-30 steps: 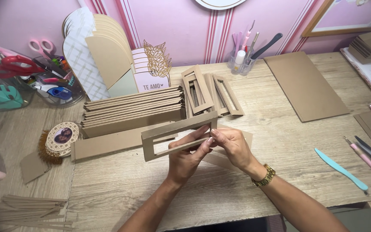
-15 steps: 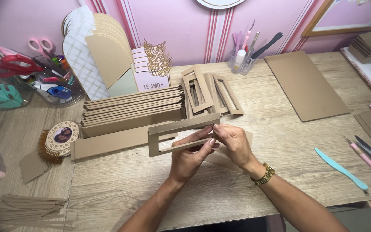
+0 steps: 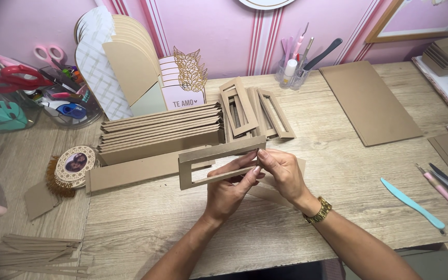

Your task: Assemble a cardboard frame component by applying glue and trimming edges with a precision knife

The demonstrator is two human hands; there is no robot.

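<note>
Your left hand (image 3: 229, 194): fingers closed on the lower strip of a cardboard frame (image 3: 219, 162), thumb on top. Your right hand (image 3: 281, 173): fingertips pinched on the right end of the same frame; gold metal watch (image 3: 318, 210) at the wrist.

Cardboard frame: brown, matte, long rectangle with an open window, held tilted just above the counter (image 3: 265, 233), its left end lower.

Flat cardboard box (image 3: 130, 173): long, plain brown, lying just left of the frame.

Stack of cardboard strips (image 3: 159, 129): layered edges, behind the frame.

Spare frames (image 3: 252, 109): several, same cut-out shape, leaning together beyond your hands.

Cardboard sheet (image 3: 369, 101): large, smooth, to the right rear.

Teal plastic folding tool (image 3: 413, 205): slim, rounded ends, well right of your hands.

Round doily-edged medallion (image 3: 73, 163): pale disc over a brown frilled one, far left.

Counter: pale wood-grain planks.
</note>
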